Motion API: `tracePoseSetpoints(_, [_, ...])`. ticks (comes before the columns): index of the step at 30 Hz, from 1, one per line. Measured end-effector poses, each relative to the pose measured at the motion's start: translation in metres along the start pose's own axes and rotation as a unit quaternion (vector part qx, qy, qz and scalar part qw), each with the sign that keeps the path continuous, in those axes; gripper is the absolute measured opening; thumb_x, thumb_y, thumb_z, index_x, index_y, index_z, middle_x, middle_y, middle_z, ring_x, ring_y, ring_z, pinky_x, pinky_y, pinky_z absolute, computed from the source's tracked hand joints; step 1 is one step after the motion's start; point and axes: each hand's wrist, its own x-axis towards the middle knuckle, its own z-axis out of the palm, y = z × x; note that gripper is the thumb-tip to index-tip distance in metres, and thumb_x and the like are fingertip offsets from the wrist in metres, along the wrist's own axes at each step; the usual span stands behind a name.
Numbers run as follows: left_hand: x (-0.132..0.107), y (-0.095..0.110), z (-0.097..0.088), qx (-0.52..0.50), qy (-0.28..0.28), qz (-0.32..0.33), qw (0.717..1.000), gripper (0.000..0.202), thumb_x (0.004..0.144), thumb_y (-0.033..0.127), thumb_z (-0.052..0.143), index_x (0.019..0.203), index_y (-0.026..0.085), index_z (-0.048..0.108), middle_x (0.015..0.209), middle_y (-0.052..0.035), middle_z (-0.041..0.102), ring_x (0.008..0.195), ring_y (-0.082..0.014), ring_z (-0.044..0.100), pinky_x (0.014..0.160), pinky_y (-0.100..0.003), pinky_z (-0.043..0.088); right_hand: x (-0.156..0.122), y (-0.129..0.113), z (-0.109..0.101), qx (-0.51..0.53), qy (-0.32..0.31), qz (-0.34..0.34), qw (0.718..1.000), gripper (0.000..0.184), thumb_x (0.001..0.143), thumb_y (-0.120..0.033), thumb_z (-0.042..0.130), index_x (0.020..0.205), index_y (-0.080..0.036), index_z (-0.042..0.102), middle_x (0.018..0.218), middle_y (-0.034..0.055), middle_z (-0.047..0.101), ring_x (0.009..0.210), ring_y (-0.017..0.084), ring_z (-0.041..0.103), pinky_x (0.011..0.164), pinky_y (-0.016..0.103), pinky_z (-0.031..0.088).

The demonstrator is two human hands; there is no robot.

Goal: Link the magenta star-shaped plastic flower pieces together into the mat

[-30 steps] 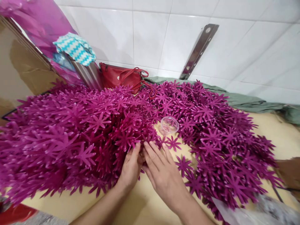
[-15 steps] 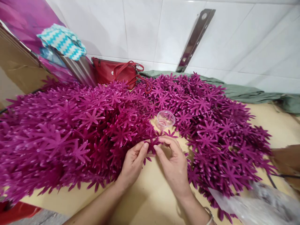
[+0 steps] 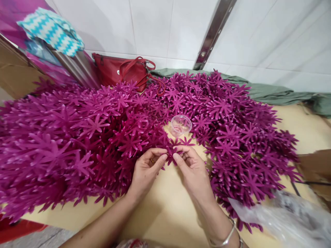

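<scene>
"Between the two hands, over the tan tabletop (image 3: 162, 208), what is being held?"

"One magenta star-shaped petal piece (image 3: 171, 154). The left hand (image 3: 145, 169) has thumb and forefinger closed on its left side; the right hand (image 3: 196, 171) pinches its right side likewise, with only a narrow space between them. I can't tell whether several layers are stacked there."

"Which hand is nearer?"

"Neither; it spans both. The lobes radiate, so no long axis stands out."

"And around it?"

"Just beyond the right fingertips, a loose star piece (image 3: 186, 141); past that, a clear plastic cup (image 3: 182, 130), thin-walled and round-rimmed. The left heap (image 3: 59, 144) and right heap (image 3: 243, 144) are dense and spiky, their slim lobes round-ended and paler at the tips."
</scene>
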Motion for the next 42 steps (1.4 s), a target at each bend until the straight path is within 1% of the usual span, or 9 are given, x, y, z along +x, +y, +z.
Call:
tracePoseSetpoints(4, [0.001,-0.001,-0.002,0.005,-0.022,-0.007,1.000,0.023,0.077,0.033,0.086,0.095,0.019,0.081,0.079,-0.0018,0.076,0.060,-0.0100,0.060,0.057,-0.020,0.050,-0.002,-0.004,-0.001,-0.088,0.040,-0.072,0.993,0.008,0.095,-0.027,0.067,0.101,-0.022,0.069,0.093,0.0030,0.071,0.086,0.018,0.067,0.079,0.032,0.055])
tracePoseSetpoints(8, [0.000,-0.004,-0.004,0.006,-0.023,0.000,1.000,0.021,0.076,0.031,0.086,0.092,0.019,0.081,0.085,-0.0032,0.079,0.065,-0.0110,0.063,0.062,-0.022,0.053,-0.005,-0.009,0.000,-0.204,0.048,-0.186,0.960,0.008,0.097,-0.019,0.063,0.097,-0.023,0.070,0.092,0.0032,0.070,0.091,0.019,0.068,0.085,0.034,0.055])
tracePoseSetpoints(10, [0.000,-0.006,-0.005,0.003,-0.021,-0.001,1.000,0.022,0.077,0.031,0.086,0.094,0.019,0.080,0.084,-0.0026,0.078,0.065,-0.0103,0.064,0.062,-0.020,0.053,-0.007,-0.007,0.001,-0.209,0.052,-0.179,0.960,0.009,0.098,-0.020,0.063,0.104,-0.023,0.069,0.097,0.0041,0.072,0.094,0.019,0.069,0.087,0.035,0.056])
tracePoseSetpoints(13, [0.001,-0.009,-0.006,-0.007,-0.010,-0.012,1.000,0.024,0.078,0.032,0.085,0.097,0.018,0.079,0.079,-0.0003,0.076,0.062,-0.0084,0.063,0.058,-0.017,0.051,-0.008,-0.004,0.001,-0.200,0.056,-0.157,0.966,0.025,0.100,-0.023,0.062,0.124,-0.023,0.064,0.118,0.0079,0.072,0.111,0.022,0.068,0.098,0.039,0.055])
tracePoseSetpoints(16, [0.003,-0.010,-0.006,-0.038,0.008,-0.013,0.999,0.027,0.076,0.031,0.087,0.098,0.019,0.076,0.077,0.0018,0.074,0.065,-0.0080,0.065,0.060,-0.016,0.052,-0.010,-0.004,0.002,-0.255,0.072,-0.227,0.937,0.036,0.097,-0.023,0.066,0.133,-0.023,0.061,0.129,0.0122,0.064,0.125,0.026,0.060,0.107,0.046,0.051])
tracePoseSetpoints(20, [0.003,-0.010,-0.007,-0.045,0.000,-0.011,0.999,0.024,0.077,0.031,0.088,0.093,0.020,0.075,0.075,0.0019,0.074,0.064,-0.0076,0.065,0.057,-0.014,0.050,-0.010,-0.007,0.003,-0.324,0.072,-0.291,0.897,0.026,0.093,-0.018,0.072,0.118,-0.023,0.070,0.123,0.0123,0.058,0.120,0.027,0.057,0.103,0.047,0.052])
tracePoseSetpoints(25, [0.001,-0.009,-0.012,-0.001,-0.031,-0.034,0.999,0.023,0.079,0.037,0.085,0.092,0.020,0.078,0.074,0.0000,0.073,0.060,-0.0086,0.062,0.045,-0.013,0.043,-0.009,-0.004,0.001,-0.286,0.043,-0.288,0.913,0.026,0.096,-0.010,0.066,0.116,-0.025,0.072,0.116,0.0093,0.063,0.111,0.023,0.062,0.097,0.043,0.055])
tracePoseSetpoints(31, [0.001,-0.009,-0.012,0.005,-0.026,-0.034,0.999,0.022,0.075,0.036,0.088,0.089,0.021,0.080,0.073,-0.0005,0.074,0.057,-0.0085,0.061,0.042,-0.013,0.043,-0.008,-0.002,-0.004,-0.259,-0.005,-0.277,0.925,0.025,0.096,-0.007,0.065,0.114,-0.023,0.072,0.108,0.0067,0.072,0.103,0.019,0.068,0.093,0.037,0.058])
tracePoseSetpoints(42, [0.002,-0.009,-0.009,0.009,-0.018,-0.004,1.000,0.016,0.077,0.032,0.087,0.088,0.022,0.083,0.075,-0.0009,0.077,0.058,-0.0078,0.062,0.045,-0.013,0.045,-0.009,-0.004,-0.005,-0.253,-0.024,-0.277,0.927,0.017,0.098,-0.008,0.062,0.107,-0.021,0.068,0.097,0.0060,0.074,0.092,0.019,0.069,0.083,0.035,0.057])
